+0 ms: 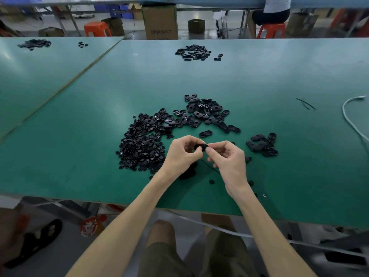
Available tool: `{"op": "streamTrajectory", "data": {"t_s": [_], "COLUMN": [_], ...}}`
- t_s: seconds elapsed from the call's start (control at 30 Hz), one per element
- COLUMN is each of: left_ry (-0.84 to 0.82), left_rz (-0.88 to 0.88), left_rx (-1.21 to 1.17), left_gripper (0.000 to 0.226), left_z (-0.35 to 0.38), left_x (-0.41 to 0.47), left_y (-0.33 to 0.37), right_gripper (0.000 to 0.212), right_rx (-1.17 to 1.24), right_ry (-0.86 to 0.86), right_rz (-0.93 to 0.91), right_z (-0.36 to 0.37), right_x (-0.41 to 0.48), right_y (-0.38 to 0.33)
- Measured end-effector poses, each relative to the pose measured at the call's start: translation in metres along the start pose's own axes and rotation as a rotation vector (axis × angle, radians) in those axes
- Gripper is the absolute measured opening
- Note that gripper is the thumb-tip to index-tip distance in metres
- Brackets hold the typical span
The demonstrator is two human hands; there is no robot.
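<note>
Two bare hands meet over the near middle of the green-topped workbench (pixel 79 148), both pinching one small black oval plastic piece (pixel 200 147). The left hand (pixel 182 154) curls thumb and forefinger round the piece's left end. The right hand (pixel 227 158) grips its right end between thumb and fingertips, the other fingers loosely bent. The piece is raised off the tabletop and largely covered by the fingers, so its finer shape cannot be told. At ten o'clock from the hands, close by, lies a dense heap of tiny round black plastic parts (pixel 139 146). At twelve o'clock, touching that heap's far edge, spreads a looser heap of black oval plastic shells (pixel 199 114). At three o'clock, near the right hand, sits a small cluster of glossy black oval caps (pixel 262 143). Well beyond, again at twelve o'clock, a far scatter of black plastic parts (pixel 192 52) rests close to the table's back edge. At two o'clock, well apart, lie thin black strips (pixel 305 103), and further right a white cable (pixel 347 116) loops across the surface. Behind the bench stand a brown cardboard box (pixel 159 21) and an orange plastic stool (pixel 96 29).
</note>
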State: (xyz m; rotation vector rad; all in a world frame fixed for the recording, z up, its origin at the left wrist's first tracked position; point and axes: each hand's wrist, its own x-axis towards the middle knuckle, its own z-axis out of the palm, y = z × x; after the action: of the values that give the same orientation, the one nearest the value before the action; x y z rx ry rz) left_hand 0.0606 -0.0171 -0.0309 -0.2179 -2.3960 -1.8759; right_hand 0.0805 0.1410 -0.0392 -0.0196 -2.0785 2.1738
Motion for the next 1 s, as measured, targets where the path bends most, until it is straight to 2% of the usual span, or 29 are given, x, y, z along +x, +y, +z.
{"op": "streamTrajectory", "data": {"t_s": [0.23,0.4,0.63,0.77,0.83,0.9,1.0], "left_ry": [-0.068,-0.067,-0.076,-0.05,-0.052,-0.105,-0.224], "left_rz": [-0.011,-0.014,0.01,0.089,0.129,0.15,0.158], "left_rx": [-0.165,-0.155,-0.04,0.025,0.095,0.18,0.267], "left_gripper": [0.016,0.017,0.018,0.016,0.015,0.013,0.011], "left_z": [-0.006,-0.004,-0.004,0.001,0.016,0.04,0.081], "left_x": [0.0,0.0,0.005,0.02,0.032,0.042,0.052], "left_y": [0.002,0.002,0.004,0.027,0.046,0.064,0.081], "right_gripper": [0.009,0.012,0.011,0.018,0.012,0.004,0.022], "right_rx": [0.073,0.061,0.042,0.076,0.059,0.063,0.025], "right_ry": [0.055,0.06,0.062,0.111,0.097,0.051,0.054], "right_rz": [0.01,0.008,0.008,0.017,0.028,0.024,0.054], "right_z": [-0.002,-0.002,-0.002,0.0,0.0,0.002,0.001], "right_x": [0.001,0.003,0.002,0.004,0.004,0.004,0.003], "right_y": [0.0,0.001,0.001,0.002,0.0,-0.002,-0.007]}}
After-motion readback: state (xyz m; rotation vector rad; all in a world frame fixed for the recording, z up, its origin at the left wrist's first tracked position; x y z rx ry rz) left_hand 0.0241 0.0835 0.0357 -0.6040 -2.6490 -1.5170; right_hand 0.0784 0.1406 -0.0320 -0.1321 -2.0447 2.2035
